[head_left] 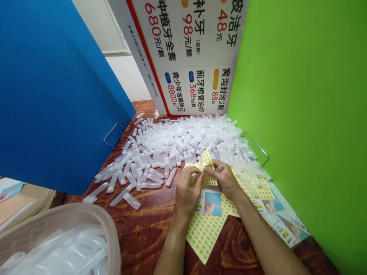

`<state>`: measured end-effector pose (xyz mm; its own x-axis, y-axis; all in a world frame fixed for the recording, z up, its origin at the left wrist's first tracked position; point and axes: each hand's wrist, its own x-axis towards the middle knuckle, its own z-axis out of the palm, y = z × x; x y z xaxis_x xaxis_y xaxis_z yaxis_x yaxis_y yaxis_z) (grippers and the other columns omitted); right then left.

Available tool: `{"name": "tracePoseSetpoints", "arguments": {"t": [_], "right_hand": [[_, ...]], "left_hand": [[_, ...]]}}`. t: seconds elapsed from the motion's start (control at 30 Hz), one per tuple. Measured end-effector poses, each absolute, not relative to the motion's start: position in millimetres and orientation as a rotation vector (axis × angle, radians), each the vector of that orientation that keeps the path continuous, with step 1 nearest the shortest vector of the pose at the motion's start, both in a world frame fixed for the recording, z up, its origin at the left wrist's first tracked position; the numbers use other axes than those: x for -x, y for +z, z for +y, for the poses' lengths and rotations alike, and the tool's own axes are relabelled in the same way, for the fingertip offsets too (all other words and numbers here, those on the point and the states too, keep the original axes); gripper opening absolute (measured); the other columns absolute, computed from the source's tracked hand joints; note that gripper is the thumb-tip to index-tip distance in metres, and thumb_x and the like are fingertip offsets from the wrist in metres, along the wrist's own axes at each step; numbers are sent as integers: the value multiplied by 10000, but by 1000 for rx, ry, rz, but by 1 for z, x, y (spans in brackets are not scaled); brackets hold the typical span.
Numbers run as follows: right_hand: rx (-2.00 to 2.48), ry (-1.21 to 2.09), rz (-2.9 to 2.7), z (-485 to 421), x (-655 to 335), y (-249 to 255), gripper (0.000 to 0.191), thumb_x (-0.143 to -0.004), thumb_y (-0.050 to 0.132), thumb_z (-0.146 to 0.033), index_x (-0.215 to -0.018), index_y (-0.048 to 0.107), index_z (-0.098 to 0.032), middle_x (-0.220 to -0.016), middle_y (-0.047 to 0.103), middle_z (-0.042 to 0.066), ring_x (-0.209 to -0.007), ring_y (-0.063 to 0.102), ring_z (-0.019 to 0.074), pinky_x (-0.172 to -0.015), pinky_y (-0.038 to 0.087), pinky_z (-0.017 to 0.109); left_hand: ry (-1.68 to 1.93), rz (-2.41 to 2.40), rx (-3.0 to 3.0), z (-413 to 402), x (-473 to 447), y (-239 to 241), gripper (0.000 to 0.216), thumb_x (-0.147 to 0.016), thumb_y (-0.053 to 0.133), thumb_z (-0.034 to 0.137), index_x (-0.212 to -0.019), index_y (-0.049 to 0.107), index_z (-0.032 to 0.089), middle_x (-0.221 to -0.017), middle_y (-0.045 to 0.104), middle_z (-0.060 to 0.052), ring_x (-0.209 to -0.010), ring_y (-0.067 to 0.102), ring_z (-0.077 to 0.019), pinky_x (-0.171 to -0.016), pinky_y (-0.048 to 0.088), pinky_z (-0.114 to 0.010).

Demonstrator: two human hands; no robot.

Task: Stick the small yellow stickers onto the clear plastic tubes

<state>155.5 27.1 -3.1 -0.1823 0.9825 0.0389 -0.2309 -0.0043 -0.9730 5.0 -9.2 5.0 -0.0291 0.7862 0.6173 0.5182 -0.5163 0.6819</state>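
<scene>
Close together over the right half of the table, my two hands work on a small yellow sheet of round stickers [207, 158]. My left hand [187, 189] has its thumb and forefinger pinched at the sheet's edge. My right hand [226, 178] is closed, with thumb and fingers gripping the same sheet; a pale rounded tip, perhaps of a tube, shows by its fingers. Beneath them lie a larger yellow sticker sheet [204, 233] and a printed card with a blue picture [212, 203]. Just beyond is a heap of translucent plastic tubes [189, 133].
A plastic tub [113, 233] holding more tubes stands at lower left. A blue board [57, 95] and a green board [301, 114] flank the table [149, 225], with a printed sign [195, 57] behind. More cards [283, 229] lie at right.
</scene>
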Motion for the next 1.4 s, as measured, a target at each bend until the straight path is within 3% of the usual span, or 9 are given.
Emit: {"name": "tracePoseSetpoints", "arguments": {"t": [0.67, 1.07, 1.4], "right_hand": [[856, 1529, -1100, 28, -156, -2, 211, -753, 837, -378, -832, 731, -213, -794, 671, -9, -718, 602, 167, -676, 481, 277], [913, 1474, -1183, 27, -156, 1, 264, -778, 809, -434, -909, 746, -213, -849, 689, 15, -771, 613, 195, -707, 490, 298], [900, 1515, -1101, 27, -155, -1, 278, -732, 841, -445, -842, 728, -216, -789, 679, 7, -712, 612, 192, -674, 497, 306]], "left_hand": [[1561, 1394, -1969, -10, -5, 6, 104, -910, 636, 112, -949, 613, 205, -931, 650, -36, -911, 623, -178, -821, 501, -310], [1461, 1333, -1717, -7, -6, 2, 33, -938, 596, 187, -918, 576, 204, -1005, 580, -59, -987, 593, -192, -852, 511, -317], [1503, 1385, -1754, -8, -7, 3, 70, -919, 626, 164, -935, 571, 205, -975, 588, -36, -952, 595, -175, -837, 508, -295]]}}
